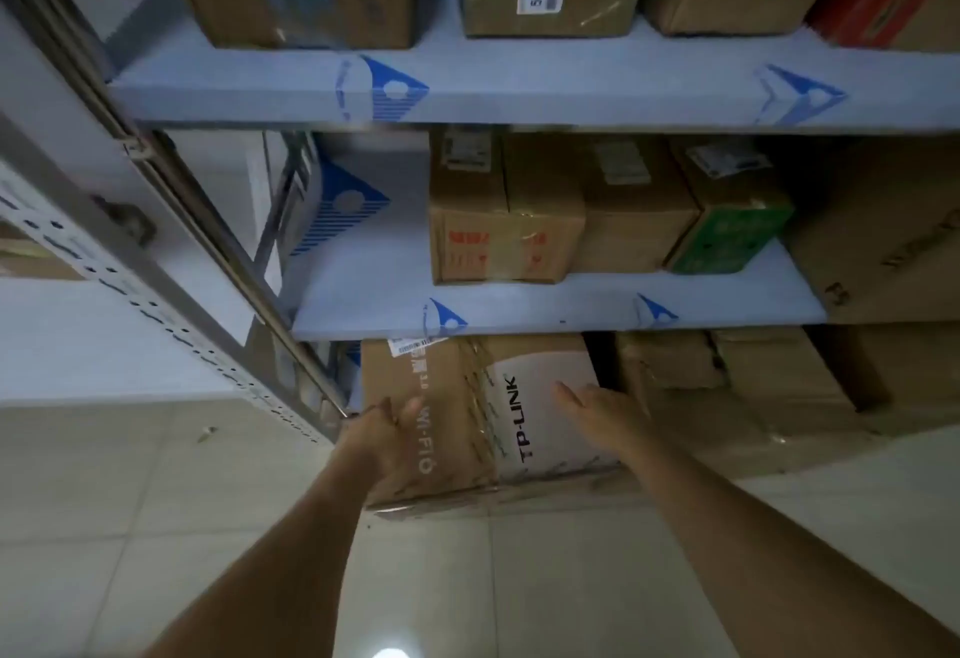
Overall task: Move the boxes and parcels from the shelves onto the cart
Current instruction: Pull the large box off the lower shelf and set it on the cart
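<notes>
A large brown cardboard box [462, 397] with a white TP-LINK label sits on the floor level under the lowest shelf board, sticking out toward me. My left hand [387, 428] grips its left front edge, fingers curled over the top. My right hand [597, 410] lies flat on the box's right top side, fingers stretched toward the gap beside it. No cart is in view.
The middle shelf [363, 293] holds several cardboard boxes and a green box [727, 236]. The top shelf [571, 85] carries more boxes. Other brown boxes [727, 387] crowd the bottom right. A metal upright [208, 241] stands left. Pale floor tiles [156, 501] lie below.
</notes>
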